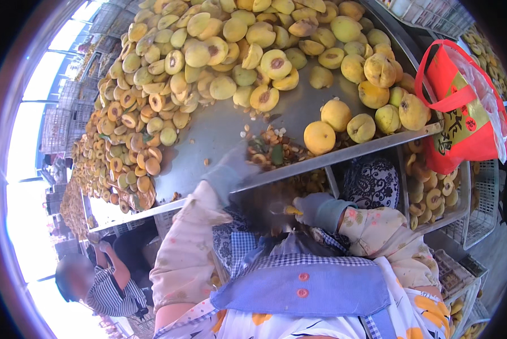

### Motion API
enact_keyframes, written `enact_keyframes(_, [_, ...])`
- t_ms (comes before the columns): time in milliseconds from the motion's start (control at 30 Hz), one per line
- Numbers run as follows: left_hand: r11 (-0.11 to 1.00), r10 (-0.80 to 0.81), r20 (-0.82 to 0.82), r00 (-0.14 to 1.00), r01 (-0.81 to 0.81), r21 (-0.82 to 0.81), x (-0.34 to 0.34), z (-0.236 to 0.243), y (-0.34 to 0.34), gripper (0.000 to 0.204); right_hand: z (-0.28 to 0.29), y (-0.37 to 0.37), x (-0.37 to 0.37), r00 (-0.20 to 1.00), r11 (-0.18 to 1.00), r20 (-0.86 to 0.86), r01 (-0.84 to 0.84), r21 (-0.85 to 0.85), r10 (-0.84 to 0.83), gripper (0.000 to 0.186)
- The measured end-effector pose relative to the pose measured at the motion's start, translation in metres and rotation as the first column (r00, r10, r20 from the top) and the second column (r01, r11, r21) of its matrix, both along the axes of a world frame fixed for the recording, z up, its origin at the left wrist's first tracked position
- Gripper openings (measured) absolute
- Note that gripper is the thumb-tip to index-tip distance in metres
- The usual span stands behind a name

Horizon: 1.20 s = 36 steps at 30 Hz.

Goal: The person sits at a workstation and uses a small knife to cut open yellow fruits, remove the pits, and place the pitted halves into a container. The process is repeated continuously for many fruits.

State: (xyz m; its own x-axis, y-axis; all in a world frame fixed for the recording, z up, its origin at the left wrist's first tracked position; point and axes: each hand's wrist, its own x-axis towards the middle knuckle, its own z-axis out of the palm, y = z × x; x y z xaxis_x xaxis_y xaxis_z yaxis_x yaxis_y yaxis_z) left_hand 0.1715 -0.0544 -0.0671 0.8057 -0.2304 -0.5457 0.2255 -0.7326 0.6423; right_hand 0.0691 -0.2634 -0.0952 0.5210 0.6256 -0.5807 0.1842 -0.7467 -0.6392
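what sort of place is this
Probably a fruit-processing shed: yellow fruit, much of it halved, is heaped on a metal table, plastic crates are stacked around, and another person is nearby.

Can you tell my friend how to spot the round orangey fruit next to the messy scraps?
Find the big metal table heaped with halved fruit. At its near edge lies a pile of brown scraps. Just right of that sits the orange-yellow fruit: nearest the scraps, and more orange than the greenish fruit to its right.
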Motion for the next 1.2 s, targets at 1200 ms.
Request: enact_keyframes(1200, [0.339,-0.855,0.176,0.487,0.269,0.902,0.108,0.027,-0.153,0.032,0.017,-0.014,0.004,0.998,0.987,-0.051,0.050,0.154,-0.043,0.030])
